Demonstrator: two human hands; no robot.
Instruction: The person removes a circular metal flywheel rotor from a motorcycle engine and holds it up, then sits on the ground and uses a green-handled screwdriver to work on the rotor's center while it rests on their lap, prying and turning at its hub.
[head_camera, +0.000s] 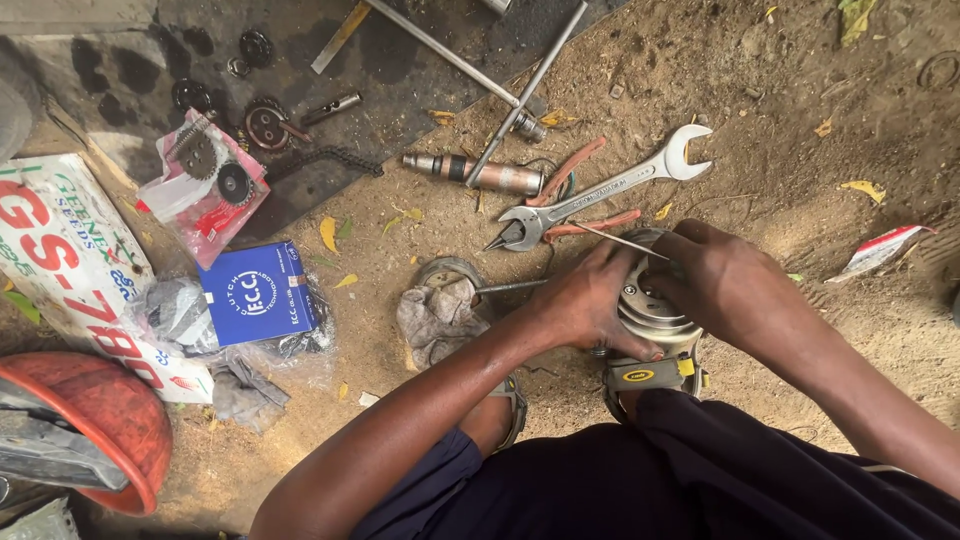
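Metal drum (655, 310) gripped between both hands (585, 305).

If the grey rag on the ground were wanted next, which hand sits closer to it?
Probably the left. The left hand grips the round metal part on the side facing the rag; the right hand holds the far side, so it would have to cross over.

Both forearms are bare; the left hand (585, 300) and right hand (725, 280) wear no gloves. Dark navy clothing covers the lap.
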